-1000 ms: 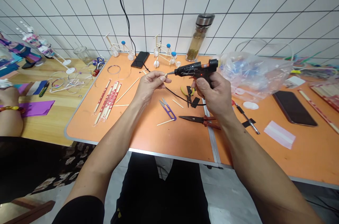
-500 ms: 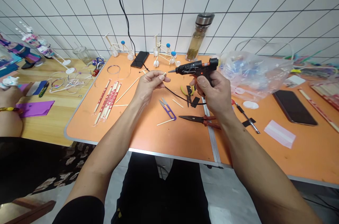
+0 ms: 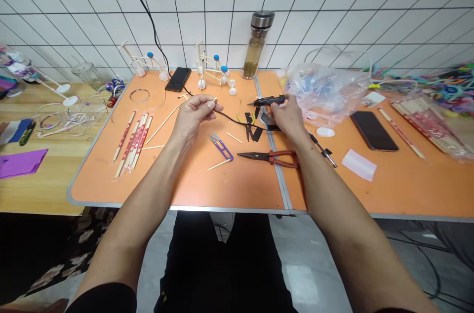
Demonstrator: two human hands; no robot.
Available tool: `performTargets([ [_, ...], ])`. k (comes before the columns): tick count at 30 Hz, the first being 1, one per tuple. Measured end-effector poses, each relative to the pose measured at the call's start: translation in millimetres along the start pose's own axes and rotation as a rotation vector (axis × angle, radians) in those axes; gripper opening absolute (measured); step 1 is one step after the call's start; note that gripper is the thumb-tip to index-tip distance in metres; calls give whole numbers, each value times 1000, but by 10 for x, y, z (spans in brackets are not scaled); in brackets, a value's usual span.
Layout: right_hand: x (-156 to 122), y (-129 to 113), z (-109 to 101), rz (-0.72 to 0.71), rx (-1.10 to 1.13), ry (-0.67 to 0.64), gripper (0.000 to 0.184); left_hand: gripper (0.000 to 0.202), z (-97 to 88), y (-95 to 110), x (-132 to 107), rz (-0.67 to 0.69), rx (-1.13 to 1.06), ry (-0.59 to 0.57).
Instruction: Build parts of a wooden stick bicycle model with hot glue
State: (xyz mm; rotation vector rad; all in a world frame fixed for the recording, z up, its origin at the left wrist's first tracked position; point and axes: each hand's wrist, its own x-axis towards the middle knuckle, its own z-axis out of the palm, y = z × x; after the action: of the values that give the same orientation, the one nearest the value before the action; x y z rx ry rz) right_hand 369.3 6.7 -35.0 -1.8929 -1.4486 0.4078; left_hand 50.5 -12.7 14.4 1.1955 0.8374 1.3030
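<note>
A small black hot glue gun (image 3: 266,101) sits in the right hand (image 3: 289,118), its metal nozzle pointing left and its body lying roughly level, with wisps of glue strung over its side. A black power cord (image 3: 237,119) droops from the gun and passes just beneath the left hand (image 3: 194,118), whose thumb and fingertips (image 3: 208,101) pinch a short pale stick (image 3: 215,99) upright. The stick's tip and the nozzle are apart, with the hands well separated.
</note>
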Motion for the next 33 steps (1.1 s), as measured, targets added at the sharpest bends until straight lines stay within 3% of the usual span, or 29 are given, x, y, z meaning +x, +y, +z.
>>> performTargets([
  [2,-55,-72,-52,110,-185,14,61,44,7,-6,1,-4,8,-2],
  [4,-129,-176,-117,114,-303,-17,62,45,11,-15,3,-8,12,-6],
  [6,-223,-305,-179,55,-376,-6,61,47,12,-24,7,-11,11,-10],
  [9,-413,-553,-231,-130,-416,37,42,48,7,-33,12,-12,6,-12],
  [10,-489,-645,-229,-202,-405,-26,35,47,4,-35,13,-14,10,-10],
  [13,-724,-889,-163,-394,-334,-416,23,44,-6,-34,9,-23,32,-2],
  [14,-793,-946,-130,-419,-369,-484,22,43,-8,-33,6,-24,37,-2],
  [20,-968,-1050,10,-394,-635,-601,28,44,4,-33,-5,-21,54,-9],
  [27,-975,-1078,67,-396,-703,-562,41,46,-1,-59,-2,-14,52,-10],
  [33,-830,-935,98,-397,-368,-459,31,43,-5,-46,-19,-5,51,-9],
])
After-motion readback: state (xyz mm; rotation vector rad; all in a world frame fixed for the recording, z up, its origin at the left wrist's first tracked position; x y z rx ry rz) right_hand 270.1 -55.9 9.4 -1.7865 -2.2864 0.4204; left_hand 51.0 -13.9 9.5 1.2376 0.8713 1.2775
